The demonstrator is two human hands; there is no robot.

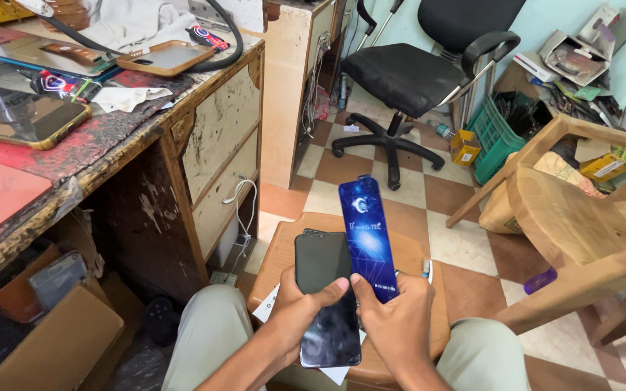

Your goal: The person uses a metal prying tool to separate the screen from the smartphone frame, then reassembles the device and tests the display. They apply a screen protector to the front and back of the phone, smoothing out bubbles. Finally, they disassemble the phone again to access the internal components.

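While the left hand (300,308) clasps a dark phone (325,293), the right hand's (398,322) grip pinches a blue packet (368,235) upright.

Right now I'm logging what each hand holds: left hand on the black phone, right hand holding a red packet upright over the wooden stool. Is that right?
Not quite: the packet is blue, not red. The head view shows the left hand on the black phone and the right hand holding the packet upright over the wooden stool.
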